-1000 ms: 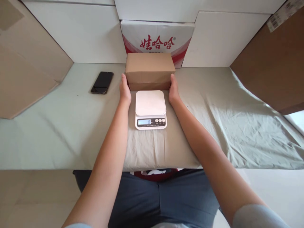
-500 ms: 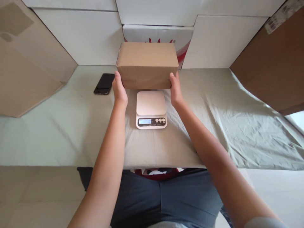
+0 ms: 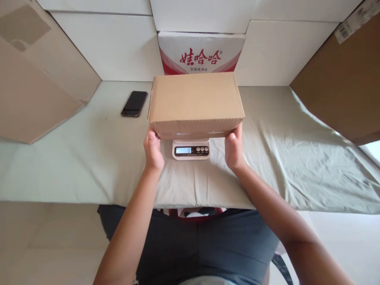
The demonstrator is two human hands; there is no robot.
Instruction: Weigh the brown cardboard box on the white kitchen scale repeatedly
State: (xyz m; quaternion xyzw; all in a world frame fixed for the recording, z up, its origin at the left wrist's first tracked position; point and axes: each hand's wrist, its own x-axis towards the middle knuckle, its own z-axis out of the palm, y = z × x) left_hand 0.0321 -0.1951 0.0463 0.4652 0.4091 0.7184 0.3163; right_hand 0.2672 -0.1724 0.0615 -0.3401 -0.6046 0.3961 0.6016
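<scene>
Your left hand (image 3: pixel 153 149) and right hand (image 3: pixel 234 150) clasp the lower front corners of a plain brown cardboard box (image 3: pixel 196 103), one palm pressed to each end, so both hands are closed on the same load. A second ago the box sat on the cloth behind the scale; half a second ago it was raised at the back of the table; now it has come toward you and sits directly over the white kitchen scale (image 3: pixel 191 149), hiding the platform and leaving only the display strip and buttons visible. The display appears to read zero, which suggests the box has not yet put weight on the platform, though contact beneath cannot be seen. The box is rectangular, matte, with crisp edges and a faint seam on its front face. The scale is smooth plastic with rounded corners. The table carries a wrinkled grey-green cloth (image 3: pixel 291 158); a glossy black phone (image 3: pixel 134 104) lies well apart to the left, and a white carton with red lettering (image 3: pixel 201 53) stands upright behind.
</scene>
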